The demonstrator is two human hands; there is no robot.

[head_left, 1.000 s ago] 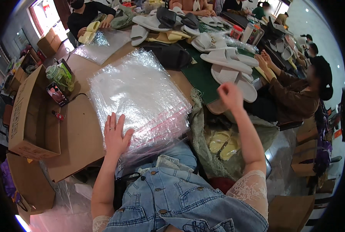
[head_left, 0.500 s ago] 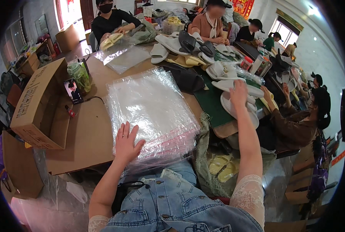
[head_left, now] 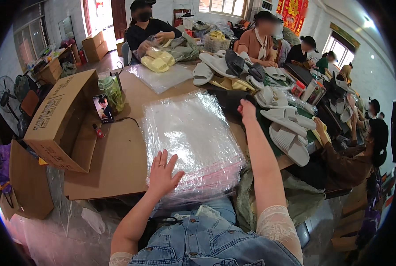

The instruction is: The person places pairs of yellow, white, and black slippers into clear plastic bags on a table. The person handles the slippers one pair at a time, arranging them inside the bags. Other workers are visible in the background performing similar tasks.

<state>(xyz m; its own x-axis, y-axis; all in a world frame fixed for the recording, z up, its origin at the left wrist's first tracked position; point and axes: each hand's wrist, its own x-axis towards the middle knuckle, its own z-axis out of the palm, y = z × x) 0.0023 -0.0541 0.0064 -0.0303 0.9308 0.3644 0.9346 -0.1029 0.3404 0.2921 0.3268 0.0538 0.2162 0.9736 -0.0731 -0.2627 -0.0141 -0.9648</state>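
My left hand [head_left: 164,174] lies flat with fingers spread on a stack of clear plastic bags [head_left: 187,128] with pinkish edges, on the table in front of me. Beyond the stack's far right corner, my right hand [head_left: 247,110] has its fingers curled closed at the right end of a black slipper [head_left: 228,100]. Part of that slipper is hidden by the hand. Just right of my right forearm lie white slippers [head_left: 290,144], with another white slipper [head_left: 284,119] behind them.
A cardboard box [head_left: 58,119] lies on its side at the left, near a phone [head_left: 103,109] and a green jar [head_left: 110,94]. Mixed slippers [head_left: 220,62] pile up at the back. Across the table a person handles yellow slippers [head_left: 158,60]; other people sit along the right.
My right hand has left the white slippers and moved left to the black slipper. My left hand stays on the bags. The person opposite has lowered the yellow slippers onto the plastic.
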